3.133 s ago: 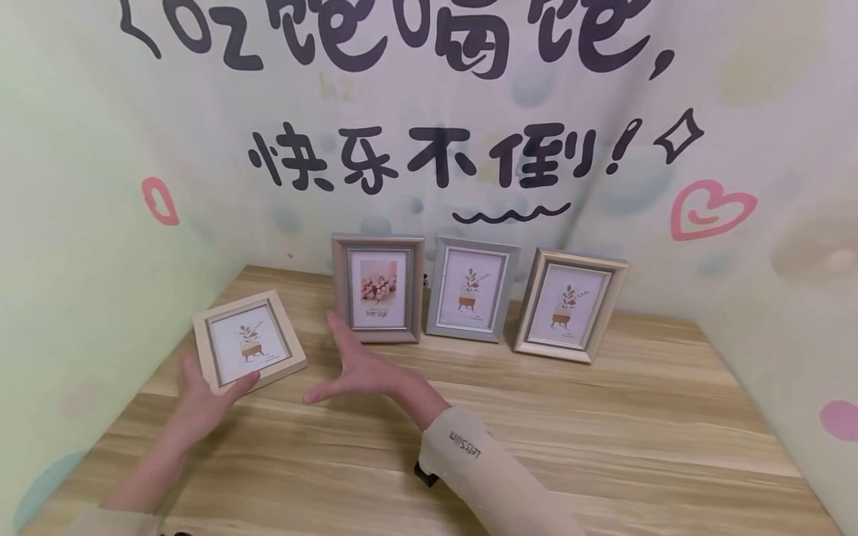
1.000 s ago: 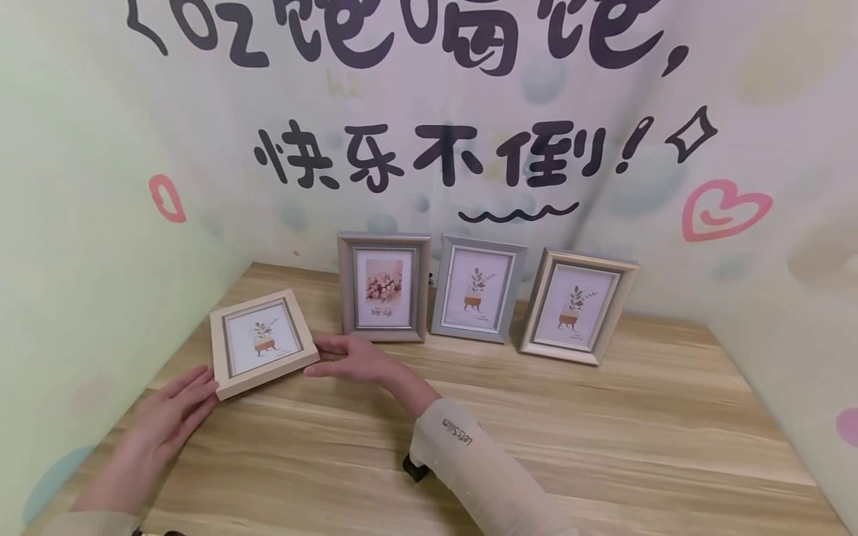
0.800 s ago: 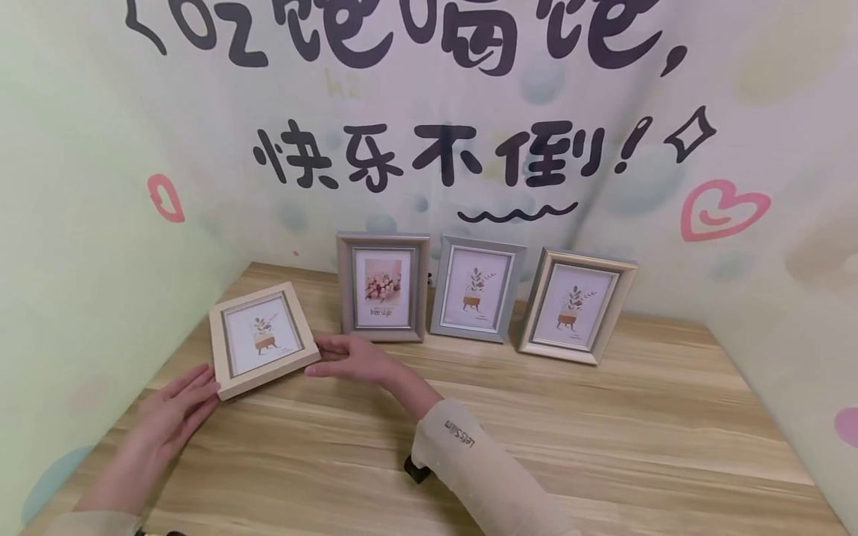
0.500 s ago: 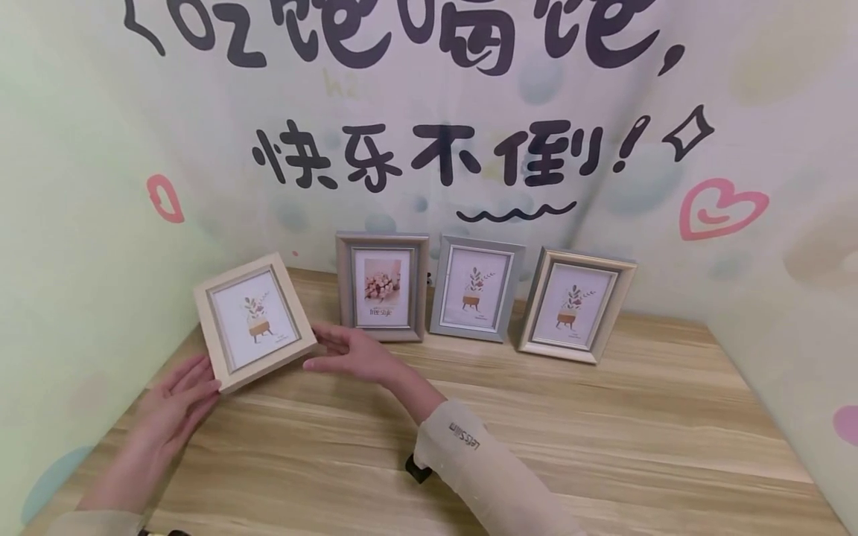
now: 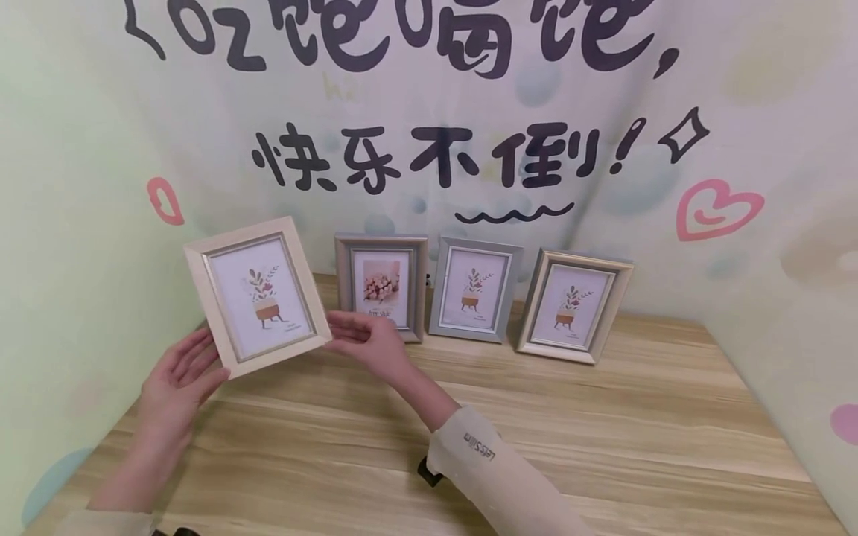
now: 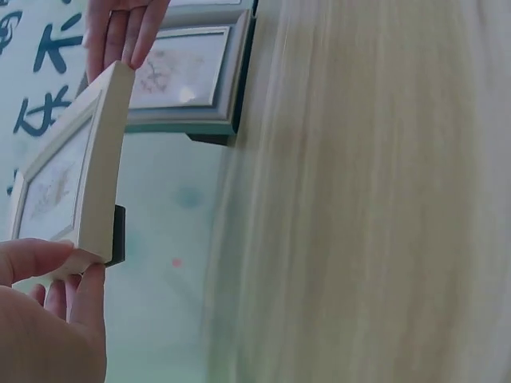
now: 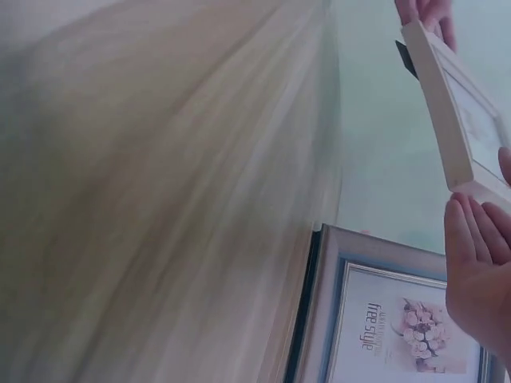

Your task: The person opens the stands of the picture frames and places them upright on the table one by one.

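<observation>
A cream picture frame (image 5: 258,298) with a potted-plant print is held up off the table, tilted, between both hands. My left hand (image 5: 176,383) grips its lower left corner, thumb in front and fingers behind. At its lower right edge my right hand (image 5: 375,346) holds it; the right wrist view shows the fingers (image 7: 471,231) fairly straight along the edge and the thumb at the front. A dark piece (image 6: 119,235) sticks out from the frame's back. Just behind the right hand stands a pinkish-brown frame (image 5: 342,275) with a flower print, partly covered by that hand.
A blue-grey frame (image 5: 436,298) and a champagne-coloured frame (image 5: 527,313) stand upright in the row to the right. They rest on the wood-grain table (image 5: 536,432). A printed cloth backdrop (image 5: 302,216) rises close behind them and encloses both sides.
The cream frame lay flat on the table earlier; both hands have taken hold of its edges, tilted it up and raised it. The other frames have stayed in place.
</observation>
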Tool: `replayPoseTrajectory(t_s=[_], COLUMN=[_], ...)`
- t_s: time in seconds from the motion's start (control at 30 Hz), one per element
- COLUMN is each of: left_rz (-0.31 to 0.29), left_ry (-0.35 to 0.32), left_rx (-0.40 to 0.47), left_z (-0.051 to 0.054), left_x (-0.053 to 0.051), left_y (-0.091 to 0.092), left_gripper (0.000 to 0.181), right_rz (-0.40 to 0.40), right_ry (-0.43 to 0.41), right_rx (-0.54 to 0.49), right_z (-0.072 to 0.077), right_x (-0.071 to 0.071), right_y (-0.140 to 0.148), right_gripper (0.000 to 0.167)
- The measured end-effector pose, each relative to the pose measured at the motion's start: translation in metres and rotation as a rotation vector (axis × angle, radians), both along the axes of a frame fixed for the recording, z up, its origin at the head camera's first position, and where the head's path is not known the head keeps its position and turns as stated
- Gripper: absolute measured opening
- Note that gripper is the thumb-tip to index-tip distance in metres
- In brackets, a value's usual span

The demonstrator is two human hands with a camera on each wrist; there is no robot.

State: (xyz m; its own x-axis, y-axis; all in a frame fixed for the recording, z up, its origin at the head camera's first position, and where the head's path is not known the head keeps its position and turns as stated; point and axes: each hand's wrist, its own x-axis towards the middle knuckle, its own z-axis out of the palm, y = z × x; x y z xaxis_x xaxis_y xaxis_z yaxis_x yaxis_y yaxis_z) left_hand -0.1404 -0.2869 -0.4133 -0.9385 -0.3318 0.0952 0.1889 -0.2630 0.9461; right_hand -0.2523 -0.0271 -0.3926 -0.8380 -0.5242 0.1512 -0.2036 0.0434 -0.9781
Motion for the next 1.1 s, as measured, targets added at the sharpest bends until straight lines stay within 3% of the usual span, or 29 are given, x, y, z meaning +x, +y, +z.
replayPoseTrajectory(t_s=[0.27, 0.4, 0.53, 0.7, 0.87, 1.1], left_rz=[0.052, 0.083, 0.07, -0.01, -0.118, -0.285], left_ry=[0.058, 0.067, 0.058, 0.116, 0.162, 0.113], left_rx=[-0.376, -0.489, -0.556, -0.547, -0.558, -0.603], left_z=[0.014, 0.018, 0.02, 0.019, 0.017, 0.016], left_x=[0.006, 0.004, 0.002, -0.003, -0.007, -0.011], left_y=[0.027, 0.04, 0.052, 0.067, 0.082, 0.1], left_gripper=[0.065, 0.061, 0.057, 0.057, 0.052, 0.056], right_rz=[-0.232, -0.268, -0.262, -0.266, -0.306, -0.357], right_ry=[0.125, 0.122, 0.081, 0.026, 0.028, 0.035], right_rx=[0.13, 0.158, 0.159, 0.156, 0.183, 0.202], right_z=[-0.005, -0.003, 0.001, 0.0, -0.003, -0.009], right_x=[0.002, 0.003, 0.001, -0.007, -0.013, -0.022], right_y=[0.01, 0.021, 0.035, 0.056, 0.078, 0.107], right_gripper=[0.031, 0.029, 0.031, 0.031, 0.031, 0.029])
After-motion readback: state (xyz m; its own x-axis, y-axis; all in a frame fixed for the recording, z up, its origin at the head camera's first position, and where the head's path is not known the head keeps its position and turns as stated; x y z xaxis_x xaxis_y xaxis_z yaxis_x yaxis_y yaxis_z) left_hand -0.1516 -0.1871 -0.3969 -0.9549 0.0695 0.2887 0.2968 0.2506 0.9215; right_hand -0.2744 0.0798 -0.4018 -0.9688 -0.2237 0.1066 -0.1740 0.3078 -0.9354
